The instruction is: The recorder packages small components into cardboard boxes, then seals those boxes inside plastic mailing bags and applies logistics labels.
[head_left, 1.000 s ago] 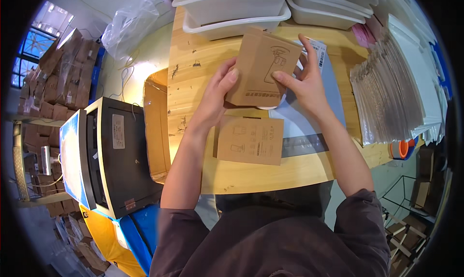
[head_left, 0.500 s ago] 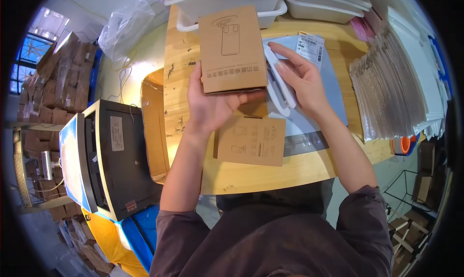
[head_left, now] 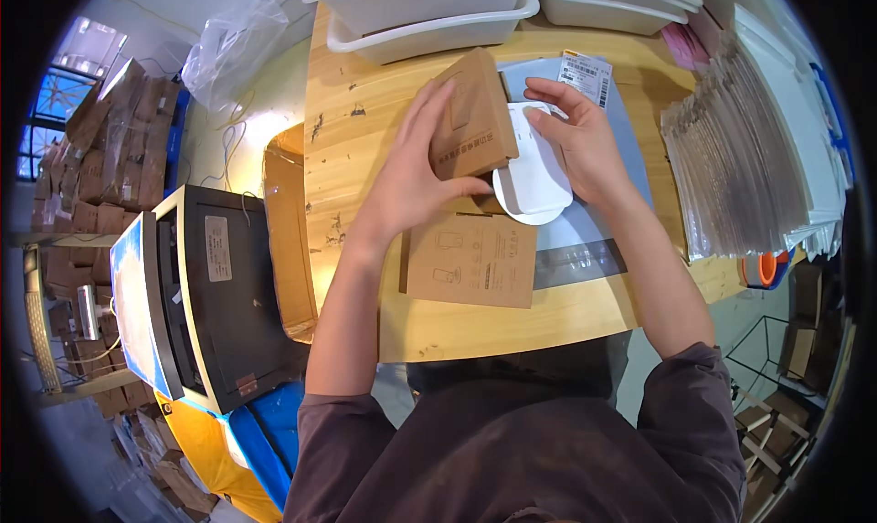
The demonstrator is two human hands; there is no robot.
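My left hand is wrapped round a brown cardboard box printed with a line drawing, its fingers on the top face and thumb below. The box is tilted, its right side turned up. Against that side, my right hand holds a flat white plastic device with rounded ends, thumb and fingers at its upper right edge. Whether the box is open on the hidden side I cannot tell. Below them a second brown box with printed drawings lies on the table. Under the device lies a grey mailer bag with a white label.
White plastic bins line the table's far edge. A thick stack of clear-sleeved sheets stands at right, near an orange ring-shaped thing. Left of the table are an open carton and a black cabinet.
The box has tipped and turned in my left hand, which now grips it from the left and above. The white device has turned its broad face upward and sits against the box.
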